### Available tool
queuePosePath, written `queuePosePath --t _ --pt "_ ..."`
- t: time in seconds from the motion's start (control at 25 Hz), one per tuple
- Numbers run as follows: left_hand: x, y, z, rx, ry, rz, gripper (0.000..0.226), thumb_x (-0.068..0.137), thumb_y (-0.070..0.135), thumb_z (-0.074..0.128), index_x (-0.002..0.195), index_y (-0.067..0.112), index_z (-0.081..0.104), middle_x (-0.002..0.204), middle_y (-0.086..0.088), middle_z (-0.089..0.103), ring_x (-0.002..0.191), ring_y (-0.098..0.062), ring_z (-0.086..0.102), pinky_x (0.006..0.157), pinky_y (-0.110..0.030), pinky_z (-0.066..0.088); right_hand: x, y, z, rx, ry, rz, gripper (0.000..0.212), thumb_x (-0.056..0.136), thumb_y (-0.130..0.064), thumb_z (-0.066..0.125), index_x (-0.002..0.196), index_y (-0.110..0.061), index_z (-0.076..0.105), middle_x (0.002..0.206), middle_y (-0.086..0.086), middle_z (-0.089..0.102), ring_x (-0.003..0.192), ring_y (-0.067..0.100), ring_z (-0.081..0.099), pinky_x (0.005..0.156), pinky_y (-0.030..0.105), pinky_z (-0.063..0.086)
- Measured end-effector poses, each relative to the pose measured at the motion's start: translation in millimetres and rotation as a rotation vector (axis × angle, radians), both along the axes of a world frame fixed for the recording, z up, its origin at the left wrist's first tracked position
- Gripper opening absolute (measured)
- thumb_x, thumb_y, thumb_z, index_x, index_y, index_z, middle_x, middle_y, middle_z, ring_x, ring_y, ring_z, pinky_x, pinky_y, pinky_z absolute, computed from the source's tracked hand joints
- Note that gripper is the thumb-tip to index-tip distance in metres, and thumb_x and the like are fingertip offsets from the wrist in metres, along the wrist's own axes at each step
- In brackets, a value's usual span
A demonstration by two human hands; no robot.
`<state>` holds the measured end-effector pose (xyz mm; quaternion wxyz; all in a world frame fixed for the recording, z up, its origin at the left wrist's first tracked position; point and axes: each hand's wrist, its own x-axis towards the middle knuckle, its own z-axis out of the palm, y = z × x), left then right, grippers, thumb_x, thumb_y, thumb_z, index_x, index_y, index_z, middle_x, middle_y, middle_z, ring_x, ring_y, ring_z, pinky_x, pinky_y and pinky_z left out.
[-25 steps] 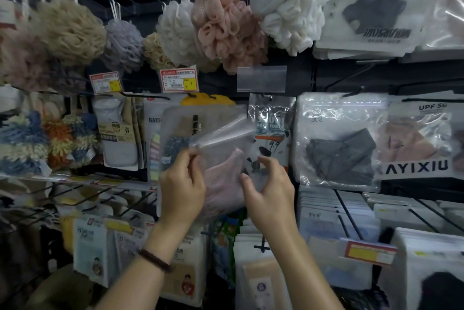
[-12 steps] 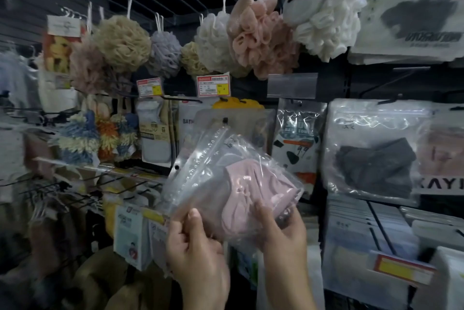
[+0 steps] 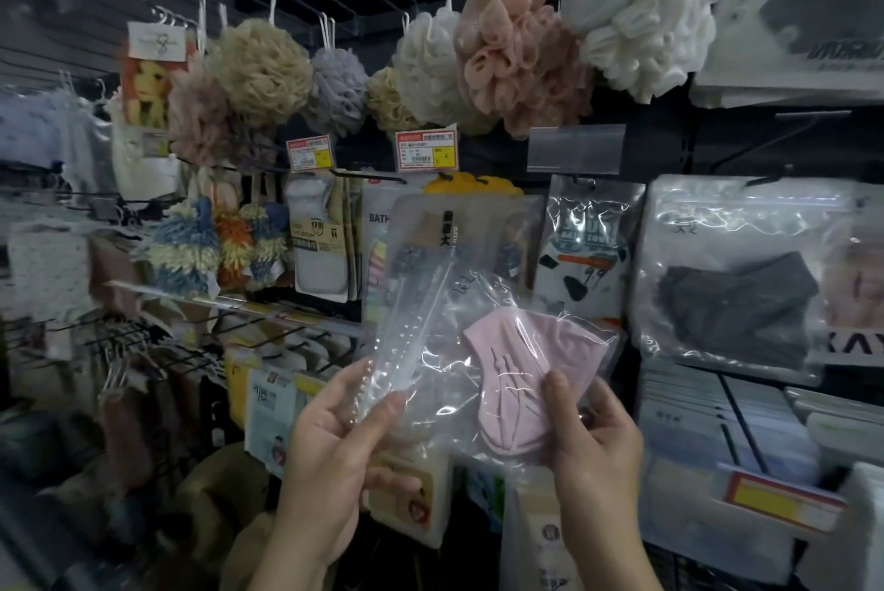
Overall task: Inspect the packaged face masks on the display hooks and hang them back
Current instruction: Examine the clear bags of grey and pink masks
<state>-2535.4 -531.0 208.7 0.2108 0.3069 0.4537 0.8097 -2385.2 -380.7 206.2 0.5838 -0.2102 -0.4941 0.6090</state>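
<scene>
Both hands hold a clear plastic packet (image 3: 459, 341) with a pink face mask (image 3: 521, 375) inside, tilted in front of the display. My left hand (image 3: 335, 442) pinches the packet's zip-strip end at its lower left. My right hand (image 3: 593, 442) grips the lower right side, thumb on the pink mask. On the hooks to the right hangs a packet with a grey mask (image 3: 736, 303). Another mask packet with a dark mask print (image 3: 808, 25) hangs at the top right.
Bath puffs (image 3: 516, 59) in beige, grey, pink and white hang along the top row. Price tags (image 3: 425, 150) sit on hook ends. Bath towel packets (image 3: 583, 250) hang behind the held packet. Bare wire hooks (image 3: 143, 341) stick out at lower left. Boxed masks (image 3: 708, 413) fill the lower right.
The packet came off the display and down toward me, turning so the pink mask faces me. The view shifted left and closer.
</scene>
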Motion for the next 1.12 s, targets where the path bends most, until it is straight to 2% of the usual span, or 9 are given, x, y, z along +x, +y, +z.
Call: queuePosePath --t 0.12,0.32,0.4,0.52,0.64,0.8,0.88,1.0,1.12 --pt "-3.0 -2.2 -1.4 -0.095 0.074 -0.016 0.055 0.085 0.015 0.081 0.137 0.017 0.061 0.113 -0.011 0.080 0.080 -0.043 0.079 0.044 -0.045 0.063 3.7 4.5 -2.7 0.101 -0.067 -0.060 0.008 0.098 -0.024 0.074 0.096 -0.018 0.079 0.081 0.010 0.079 0.065 0.022 0.071 0.057 0.034 0.056" --pt "2.0 4.0 -2.9 -0.243 0.168 0.013 0.047 0.091 0.040 0.075 0.134 0.032 0.060 0.116 -0.023 0.071 0.085 -0.053 0.076 0.049 -0.049 0.064 1.9 6.5 -7.2 0.189 -0.120 -0.080 0.008 0.098 -0.031 0.074 0.090 -0.031 0.075 0.083 0.002 0.078 0.072 0.019 0.072 0.064 0.041 0.057" --pt "9.9 7.5 -2.0 -0.242 0.177 0.003 0.034 0.097 0.037 0.068 0.130 0.033 0.061 0.112 -0.023 0.072 0.084 -0.052 0.076 0.050 -0.048 0.064 3.6 7.4 -7.5 0.215 -0.129 -0.036 0.005 0.096 -0.035 0.071 0.099 -0.032 0.070 0.089 -0.003 0.077 0.078 0.016 0.073 0.067 0.041 0.059" --pt "10.2 8.5 -7.8 -0.237 0.162 -0.066 0.039 0.107 0.020 0.057 0.143 0.036 0.054 0.122 -0.010 0.074 0.091 -0.055 0.073 0.053 -0.046 0.064 10.1 13.7 -12.0 0.288 -0.229 0.030 0.026 0.102 -0.029 0.064 0.128 -0.027 0.061 0.105 -0.004 0.077 0.090 0.004 0.075 0.075 0.024 0.059" --pt "6.3 11.8 -13.8 -0.278 0.172 -0.044 0.046 0.107 0.021 0.056 0.147 0.043 0.050 0.130 -0.006 0.069 0.094 -0.053 0.072 0.056 -0.045 0.063 17.4 20.5 -16.1 0.364 -0.398 0.064 0.055 0.102 -0.050 0.056 0.155 -0.048 0.041 0.129 -0.004 0.073 0.115 0.013 0.073 0.097 0.045 0.060" --pt "14.7 19.9 -14.9 -0.280 0.197 0.050 0.037 0.108 0.033 0.055 0.144 0.036 0.051 0.119 -0.009 0.073 0.090 -0.053 0.071 0.052 -0.041 0.062 19.8 16.2 -12.8 0.270 -0.390 0.063 0.069 0.095 -0.072 0.056 0.157 -0.063 0.028 0.154 -0.005 0.059 0.134 0.030 0.065 0.102 0.067 0.055" --pt "18.8 22.5 -15.3 -0.233 0.173 0.077 0.030 0.109 0.027 0.053 0.137 0.036 0.051 0.117 -0.005 0.074 0.085 -0.047 0.075 0.050 -0.040 0.061 19.1 14.4 -13.3 0.188 -0.357 0.023 0.072 0.088 -0.077 0.061 0.153 -0.056 0.039 0.143 -0.003 0.066 0.124 0.027 0.072 0.093 0.062 0.062" --pt "22.6 24.0 -14.9 -0.204 0.174 0.082 0.029 0.110 0.019 0.054 0.130 0.040 0.050 0.112 -0.004 0.075 0.077 -0.042 0.076 0.051 -0.041 0.062 17.7 7.3 -14.5 0.203 -0.400 -0.092 0.050 0.097 -0.068 0.054 0.144 -0.050 0.051 0.113 -0.007 0.075 0.094 0.022 0.079 0.071 0.055 0.067" --pt "24.4 23.0 -15.6 -0.185 0.147 0.026 0.032 0.111 0.011 0.050 0.132 0.035 0.054 0.106 -0.006 0.074 0.077 -0.038 0.076 0.054 -0.042 0.063 17.2 4.7 -18.7 0.290 -0.369 -0.183 0.046 0.106 -0.066 0.038 0.149 -0.052 0.046 0.121 -0.004 0.072 0.103 0.037 0.075 0.081 0.063 0.064"
